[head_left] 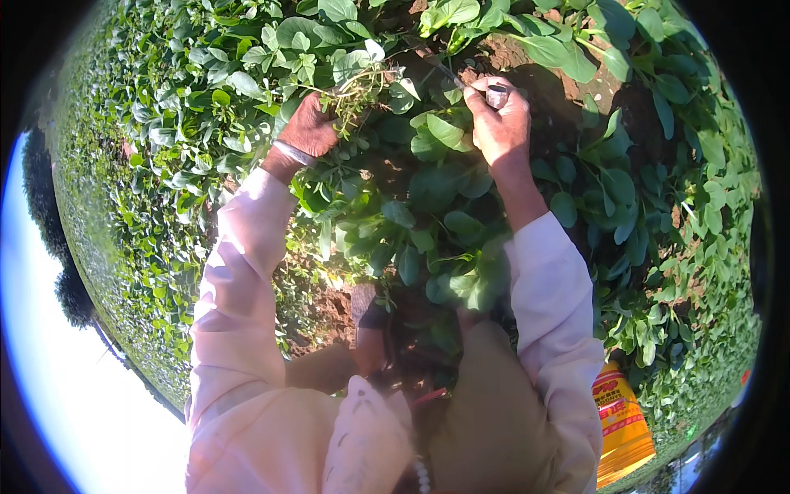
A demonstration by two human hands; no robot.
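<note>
My left hand (pixel 309 132), with a pale bangle at the wrist, is closed round a bunch of pulled weeds (pixel 359 97). Thin stems, pale roots and small leaves stick out past its fingers. To the right, my right hand (pixel 504 123) grips a hand tool (pixel 497 94) whose handle end shows above the fist. A thin, dark part of it runs up and left toward the soil; its tip is hard to make out among the leaves. Between my hands grow broad-leaved green plants (pixel 440 136), with the right hand just beside their leaves.
Leafy crop rows spread on all sides, with brown soil (pixel 502 53) showing at the top. My feet and bent knees (pixel 494 403) are below, among plants. A yellow and red printed bag (pixel 623 424) lies at lower right. Dark trees (pixel 70 288) stand at far left.
</note>
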